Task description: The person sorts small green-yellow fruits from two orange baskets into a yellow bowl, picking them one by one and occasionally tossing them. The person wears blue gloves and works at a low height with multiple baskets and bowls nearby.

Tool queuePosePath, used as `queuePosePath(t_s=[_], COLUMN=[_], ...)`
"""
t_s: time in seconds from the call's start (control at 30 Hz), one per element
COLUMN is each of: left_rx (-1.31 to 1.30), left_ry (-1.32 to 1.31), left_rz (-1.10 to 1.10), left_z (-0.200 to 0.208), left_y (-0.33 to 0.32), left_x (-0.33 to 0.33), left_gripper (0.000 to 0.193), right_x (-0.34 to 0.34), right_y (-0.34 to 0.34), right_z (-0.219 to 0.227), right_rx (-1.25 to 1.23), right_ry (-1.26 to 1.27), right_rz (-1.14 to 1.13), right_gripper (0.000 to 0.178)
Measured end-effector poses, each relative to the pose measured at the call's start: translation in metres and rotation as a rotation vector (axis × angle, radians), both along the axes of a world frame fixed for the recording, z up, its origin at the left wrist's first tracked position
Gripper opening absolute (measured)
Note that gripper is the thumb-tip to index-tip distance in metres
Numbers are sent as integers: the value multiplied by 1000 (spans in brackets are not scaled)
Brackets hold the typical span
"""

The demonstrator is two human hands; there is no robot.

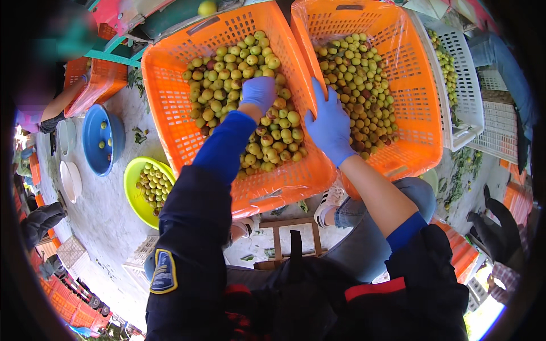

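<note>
My left hand (260, 94), in a blue-violet glove, is down among small round yellow-green fruit (219, 94) in the left orange crate (165, 96). Its fingers are curled and face away, so whatever they may hold is hidden. Some of the fruit has brown or reddish patches. My right hand (331, 126), gloved alike, lies with fingers stretched and apart over the adjoining rims, beside the fruit (364, 91) in the right orange crate (418, 96). It holds nothing that I can see. Clear plastic film lines both crates.
At left on the floor stand a lime-green basin (132, 187) of fruit, a blue basin (91, 142) with a few fruits, and a white bowl (70, 181). A white crate (469, 85) adjoins the right orange one. Another person's arm (62, 102) reaches toward a farther orange crate (108, 79).
</note>
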State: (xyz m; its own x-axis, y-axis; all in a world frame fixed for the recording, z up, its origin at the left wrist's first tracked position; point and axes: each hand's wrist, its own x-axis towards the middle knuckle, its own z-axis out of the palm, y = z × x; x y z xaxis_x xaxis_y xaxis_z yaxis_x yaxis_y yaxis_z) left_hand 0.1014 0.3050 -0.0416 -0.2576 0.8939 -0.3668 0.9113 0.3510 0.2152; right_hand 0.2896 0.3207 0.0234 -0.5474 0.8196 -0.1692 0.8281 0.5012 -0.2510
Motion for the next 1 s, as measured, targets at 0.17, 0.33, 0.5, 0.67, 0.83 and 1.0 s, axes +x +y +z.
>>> queuePosePath(t_s=[0.17,0.33,0.5,0.67,0.83,1.0], left_rx=[164,176,168,-67,86,528], left_ry=[-481,-415,-106,181,380,-126], left_rz=[285,816,1452,1512,1169,799], left_z=[95,200,219,195,178,179], left_y=[-112,-294,-621,-888,-721,-381], left_x=[-47,-113,-139,-55,-83,-61], left_gripper=[47,32,29,59,70,35], right_x=[-1,9,1,-5,5,9], right_y=[-2,1,-3,-5,0,4], right_z=[1,-3,1,-14,-3,-8], right_rx=[8,57,62,62,88,35], right_ry=[35,25,29,74,-12,-44], right_rz=[25,1,21,45,-8,-18], right_gripper=[71,71,70,71,72,74])
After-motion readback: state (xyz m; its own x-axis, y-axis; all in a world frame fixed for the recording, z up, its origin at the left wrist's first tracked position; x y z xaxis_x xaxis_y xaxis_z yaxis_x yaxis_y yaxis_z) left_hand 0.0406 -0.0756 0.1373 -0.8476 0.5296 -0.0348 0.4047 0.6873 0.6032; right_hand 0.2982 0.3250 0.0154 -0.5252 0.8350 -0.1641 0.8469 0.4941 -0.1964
